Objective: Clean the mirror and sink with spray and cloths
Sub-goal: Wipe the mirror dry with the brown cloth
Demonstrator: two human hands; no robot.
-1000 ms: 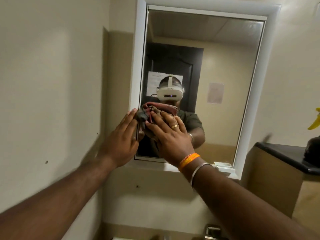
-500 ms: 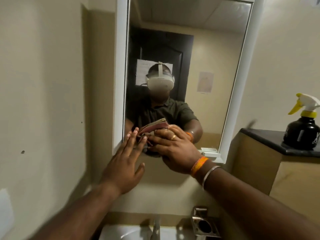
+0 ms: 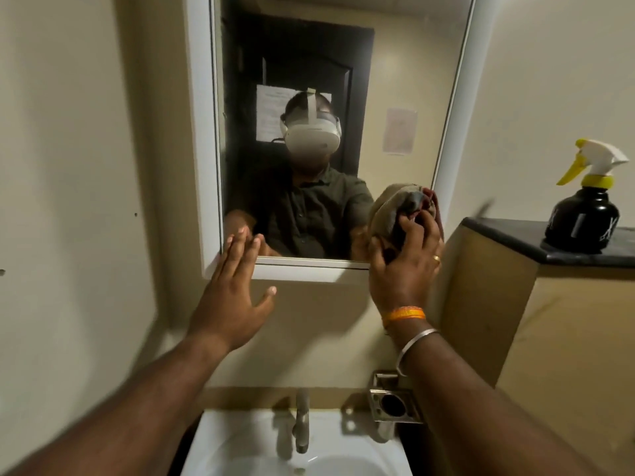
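A white-framed mirror (image 3: 405, 63) hangs on the wall ahead. My right hand (image 3: 405, 269) grips a bunched brown and red cloth (image 3: 395, 207) against the mirror's lower right corner. My left hand (image 3: 230, 300) is flat and open, fingertips on the mirror's lower left corner, holding nothing. A white sink (image 3: 240, 441) with a metal tap (image 3: 302, 420) sits below. A black spray bottle (image 3: 584, 214) with a white and yellow trigger stands on the dark ledge (image 3: 508, 235) at the right.
A metal holder (image 3: 395, 403) is fixed to the wall beside the tap. A tan partition (image 3: 567, 338) under the ledge boxes in the right side. A plain wall (image 3: 68, 201) closes the left.
My right hand has swept the cloth from the mirror's lower left to its lower right corner. My left hand stayed at the lower left. The view tilted down, showing the sink.
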